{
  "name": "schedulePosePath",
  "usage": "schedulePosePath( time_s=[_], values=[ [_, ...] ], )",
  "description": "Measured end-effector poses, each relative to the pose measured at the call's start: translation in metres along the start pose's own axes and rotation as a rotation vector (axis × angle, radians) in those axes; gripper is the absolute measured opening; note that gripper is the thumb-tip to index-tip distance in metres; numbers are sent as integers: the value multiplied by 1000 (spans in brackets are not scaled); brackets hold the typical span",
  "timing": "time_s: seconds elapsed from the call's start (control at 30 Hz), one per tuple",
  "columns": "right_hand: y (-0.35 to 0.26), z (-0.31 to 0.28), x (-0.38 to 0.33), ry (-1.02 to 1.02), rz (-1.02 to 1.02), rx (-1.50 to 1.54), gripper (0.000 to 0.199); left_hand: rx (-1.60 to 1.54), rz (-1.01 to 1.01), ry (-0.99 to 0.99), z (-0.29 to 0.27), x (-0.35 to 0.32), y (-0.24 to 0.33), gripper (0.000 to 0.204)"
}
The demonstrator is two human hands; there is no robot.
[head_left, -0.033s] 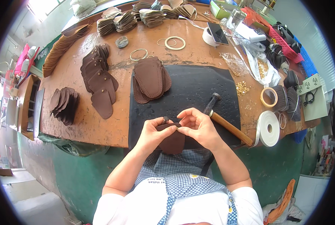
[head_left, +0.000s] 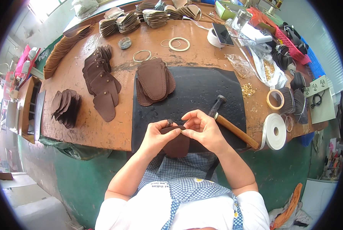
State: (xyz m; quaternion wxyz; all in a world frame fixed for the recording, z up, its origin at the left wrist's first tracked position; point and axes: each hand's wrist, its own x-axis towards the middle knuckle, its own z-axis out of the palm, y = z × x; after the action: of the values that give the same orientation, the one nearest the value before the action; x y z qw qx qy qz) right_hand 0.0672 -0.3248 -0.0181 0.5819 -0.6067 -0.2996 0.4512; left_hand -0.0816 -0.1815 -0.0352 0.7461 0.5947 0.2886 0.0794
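At the near edge of the black mat (head_left: 194, 86), my left hand (head_left: 157, 135) pinches a dark brown leather piece (head_left: 177, 148) that hangs down in front of my apron. The thumb and fingertips of my right hand (head_left: 206, 132) meet the same piece at its top edge; any small part between them is too small to make out. The dark end of a small tool (head_left: 169, 122) shows by my left fingers. To the right of my hands lies a hammer (head_left: 232, 128) with a wooden handle. A stack of stitched brown leather pieces (head_left: 153, 81) rests beyond them on the mat.
Brown leather pieces with brass studs (head_left: 103, 82) fan out on the left, beside another leather stack (head_left: 66, 108). At right are loose gold studs (head_left: 248, 90), a tape roll (head_left: 275, 99) and a white strap roll (head_left: 275, 131). A phone (head_left: 222, 33) and bundled pieces (head_left: 156, 18) lie farther back.
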Motion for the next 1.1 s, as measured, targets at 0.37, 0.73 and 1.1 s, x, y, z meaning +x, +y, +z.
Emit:
schedulePosePath(
  time_s=[0.37, 0.73, 1.1],
  values=[
    [1, 1, 1, -40, 12, 51, 41, 4, -36, -12, -3, 3, 0, 17],
    [6, -3, 4, -23, 15, 96, 44, 281, 102, 102, 7, -3, 13, 11],
    [-6, -42, -19, 165, -176, 1, 29, 617, 903, 179, 13, 11, 59, 16]
  ],
)
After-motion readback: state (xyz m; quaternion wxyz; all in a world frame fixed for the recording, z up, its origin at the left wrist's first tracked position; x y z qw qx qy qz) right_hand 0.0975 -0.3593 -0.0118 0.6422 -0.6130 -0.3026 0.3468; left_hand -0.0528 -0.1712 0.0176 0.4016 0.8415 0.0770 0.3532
